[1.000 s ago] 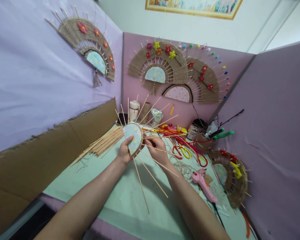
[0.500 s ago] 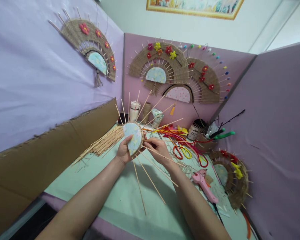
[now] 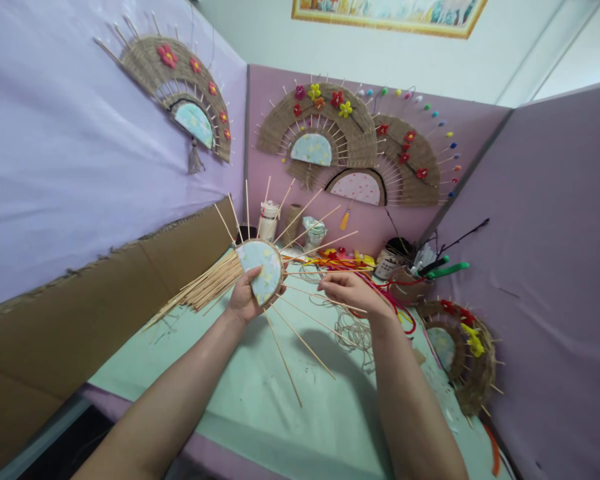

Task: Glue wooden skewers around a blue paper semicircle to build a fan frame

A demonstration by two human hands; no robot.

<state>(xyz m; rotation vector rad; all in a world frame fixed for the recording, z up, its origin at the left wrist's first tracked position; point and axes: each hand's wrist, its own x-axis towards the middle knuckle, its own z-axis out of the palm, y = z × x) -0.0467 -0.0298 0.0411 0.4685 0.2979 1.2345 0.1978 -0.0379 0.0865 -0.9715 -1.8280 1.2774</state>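
My left hand (image 3: 246, 297) grips a half-round piece (image 3: 263, 260) covered in pale blue patterned cloth, thumb on its face and fingers behind. Several thin sticks (image 3: 305, 342) fan out from its curved edge. To the right of the piece, my right hand (image 3: 347, 292) is raised among the sticks on that side, thumb and fingers pinched together. Whatever lies between those fingertips is too small to make out. Loops of thin cord (image 3: 354, 331) lie on the table below and beside the right hand.
A bundle of loose sticks (image 3: 207, 283) lies left on the green table (image 3: 275, 427). Behind stand a jar (image 3: 269, 221), a twine spool (image 3: 293, 223) and a pen holder (image 3: 411, 283). A woven fan (image 3: 480, 373) rests at the right. Finished fans (image 3: 325, 113) hang on the partitions.
My right hand has moved away from the piece's edge, rightwards. The piece in my left hand has shifted slightly left and turned a little. My right arm now covers the pink glue gun.
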